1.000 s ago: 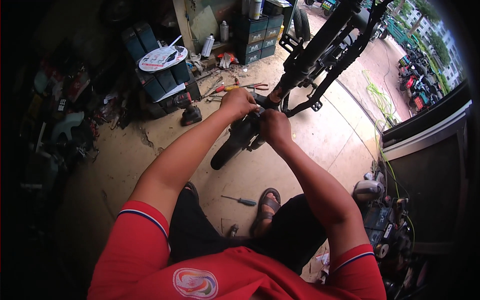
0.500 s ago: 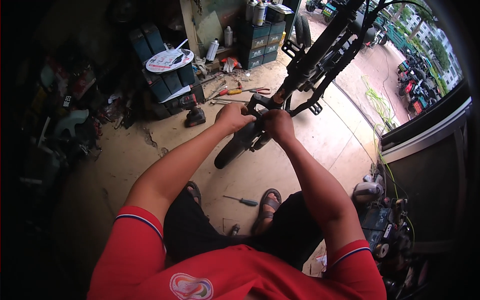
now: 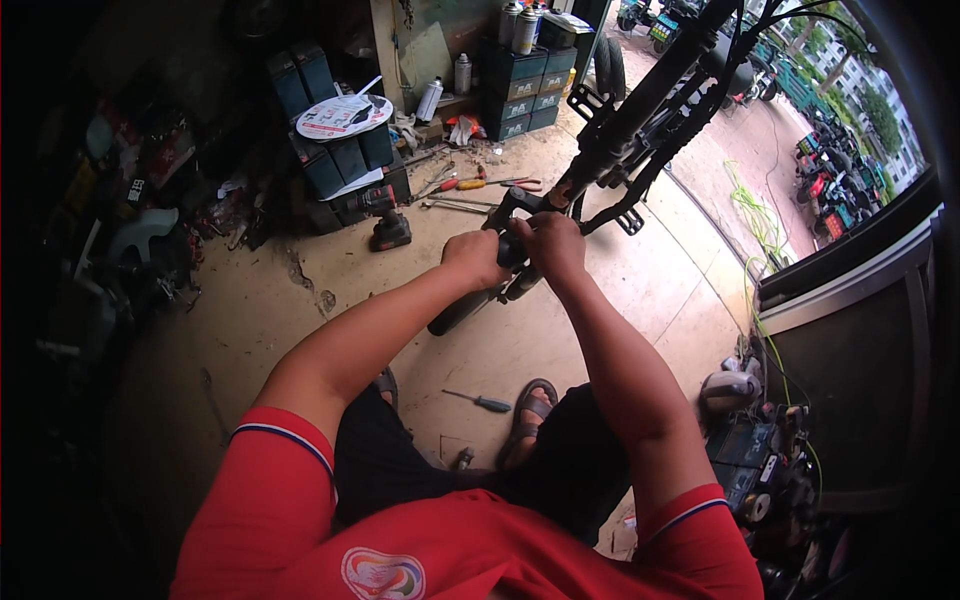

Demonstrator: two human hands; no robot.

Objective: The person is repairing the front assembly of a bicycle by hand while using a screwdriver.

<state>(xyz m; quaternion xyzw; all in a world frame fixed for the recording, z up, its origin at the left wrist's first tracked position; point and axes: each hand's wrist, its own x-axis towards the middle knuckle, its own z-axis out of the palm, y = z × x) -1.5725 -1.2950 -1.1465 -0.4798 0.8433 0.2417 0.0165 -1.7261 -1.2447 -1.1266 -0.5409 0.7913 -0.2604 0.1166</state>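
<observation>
A black two-wheeler, its bars out of view, leans in front of me with its front fork (image 3: 520, 205) and front wheel (image 3: 455, 318) toward me. Between my hands a dark rounded part (image 3: 511, 250) shows at the fork, just above the wheel; its kind is not clear. My left hand (image 3: 474, 258) is closed against the near left side of this part. My right hand (image 3: 556, 245) curls over its right side, with the thumb and fingers bent toward the left hand. The fingertips of both hands are partly hidden.
A screwdriver (image 3: 478, 401) lies between my sandalled feet. Pliers and other hand tools (image 3: 460, 184) lie beyond my left hand, with a cordless drill (image 3: 388, 220) nearby. Batteries (image 3: 520, 92) and spray cans stand at the back. A yellow-green cable (image 3: 765, 225) runs along the right.
My left hand has come down slightly and closed more, with its fingers turned inward. My right hand has shifted slightly left, its fingers now showing over the dark part.
</observation>
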